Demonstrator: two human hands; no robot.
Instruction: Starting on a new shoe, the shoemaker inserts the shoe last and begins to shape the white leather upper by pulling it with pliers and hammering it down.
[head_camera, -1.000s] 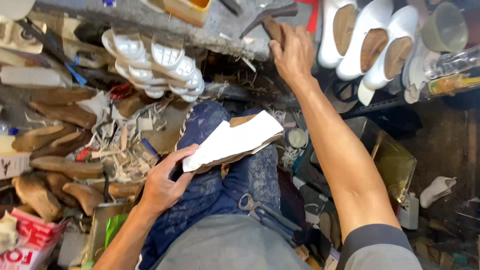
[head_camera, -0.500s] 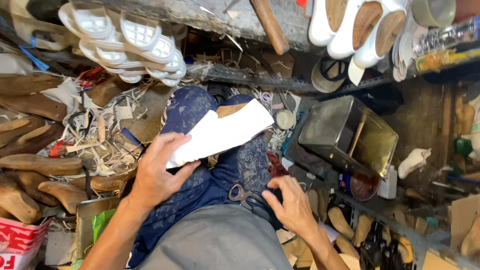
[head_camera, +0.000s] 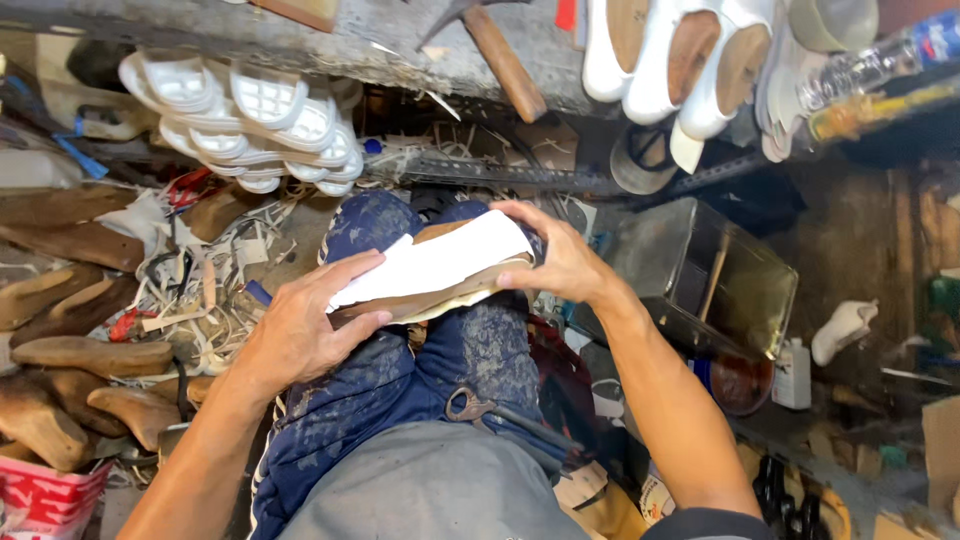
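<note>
A shoe last wrapped in white and tan upper material rests across my knees, which are in stained blue trousers. My left hand grips its near end, fingers curled over the white sheet. My right hand holds the far end, thumb on top. Metal pincers lie on my lap just below the shoe piece.
A hammer lies on the grey workbench above. White soles are stacked at upper left, white-and-tan soles at upper right. Wooden lasts crowd the left floor. A metal tin box stands to the right.
My right hand came down from the bench, passed by my lap, and now holds the far end of the shoe piece. The left hand kept its grip.
</note>
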